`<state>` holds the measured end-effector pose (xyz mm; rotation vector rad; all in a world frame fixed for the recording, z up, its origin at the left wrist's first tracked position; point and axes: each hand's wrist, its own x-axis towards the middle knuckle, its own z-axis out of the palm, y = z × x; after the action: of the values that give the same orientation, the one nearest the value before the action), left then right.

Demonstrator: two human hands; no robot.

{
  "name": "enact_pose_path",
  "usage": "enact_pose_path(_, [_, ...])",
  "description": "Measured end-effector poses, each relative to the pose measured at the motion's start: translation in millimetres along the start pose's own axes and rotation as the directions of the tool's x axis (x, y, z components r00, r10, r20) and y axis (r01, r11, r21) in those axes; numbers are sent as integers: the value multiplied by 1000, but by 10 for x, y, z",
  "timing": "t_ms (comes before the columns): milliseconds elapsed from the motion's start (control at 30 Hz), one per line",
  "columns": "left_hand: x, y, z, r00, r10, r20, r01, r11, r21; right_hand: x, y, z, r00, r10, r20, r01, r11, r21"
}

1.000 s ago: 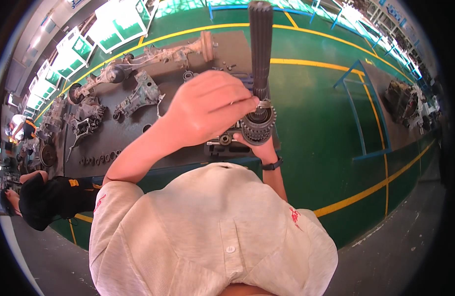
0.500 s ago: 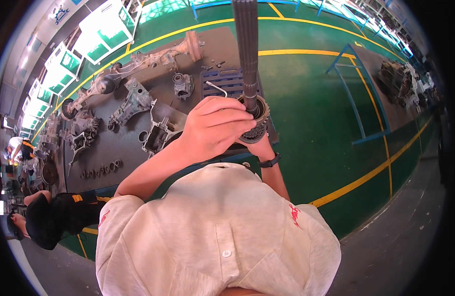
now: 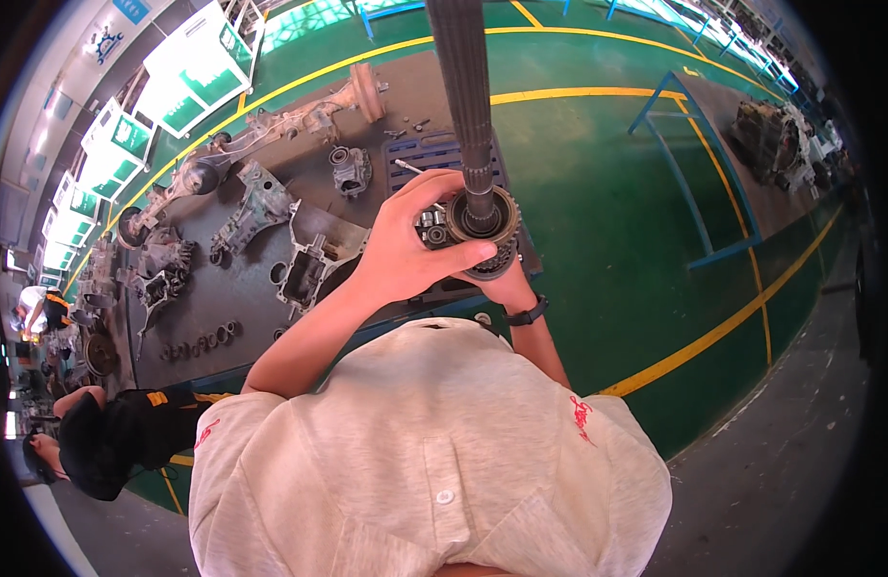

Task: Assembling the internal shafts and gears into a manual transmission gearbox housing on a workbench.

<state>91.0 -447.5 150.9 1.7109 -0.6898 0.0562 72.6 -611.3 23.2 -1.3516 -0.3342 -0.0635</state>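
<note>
1. While my left hand curves about the left side of the gear stack, its thumb lies over the near rim, parted widely from the fingers; whether they grip, I cannot tell.
2. My right hand, wearing a dark wristband, reaches beneath the same stack; its fingers are hidden, so I cannot tell whether they are clamped on it.
3. A dark grooved shaft rises from the middle of the gear stack, which appears over the near right corner of the tabletop.
4. Toward the right edge lies a blue tool tray, with a metal rod at its left side.
5. Along the far edge runs a rusty axle.
6. Between the far and near edges sit a grey housing, a hollow casing and a small casting.
7. By the near edge, left of my forearm, lies a row of rings.
</note>
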Motion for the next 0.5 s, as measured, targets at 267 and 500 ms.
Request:
enact_pose_path(267, [-44, 69, -42, 998, -64, -15, 65, 995, 76, 6, -52, -27, 996, 61, 61, -59, 998, -38])
enact_pose_path(500, [67, -7, -201, 963, -91, 254, 142, 972, -188, 7, -96, 24, 999, 11, 30, -12, 999, 44])
